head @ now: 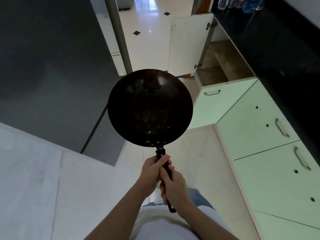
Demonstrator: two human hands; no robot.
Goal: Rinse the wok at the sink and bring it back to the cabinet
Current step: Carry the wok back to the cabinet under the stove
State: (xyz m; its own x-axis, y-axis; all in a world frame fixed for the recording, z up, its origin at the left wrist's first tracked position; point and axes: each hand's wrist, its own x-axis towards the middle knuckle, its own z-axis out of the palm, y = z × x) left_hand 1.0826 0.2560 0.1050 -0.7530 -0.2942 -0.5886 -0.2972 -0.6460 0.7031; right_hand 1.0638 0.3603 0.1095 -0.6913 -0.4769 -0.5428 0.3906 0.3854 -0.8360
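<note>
Kitchen floor (199, 153), centre frame: wok (150, 108) held level, left hand (153, 172) and right hand (174, 187) both clamped around its handle (164, 168). Open cabinet (223, 64) upper right; swinging wide risks striking its door (188, 45).

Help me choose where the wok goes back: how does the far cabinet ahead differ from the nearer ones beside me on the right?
The far cabinet stands open, its white door swung out and bare wooden shelves showing; the nearer cabinets are shut. The far door shows hinges on its inner face; the nearer fronts show metal handles. All sit under the same dark countertop.
</note>
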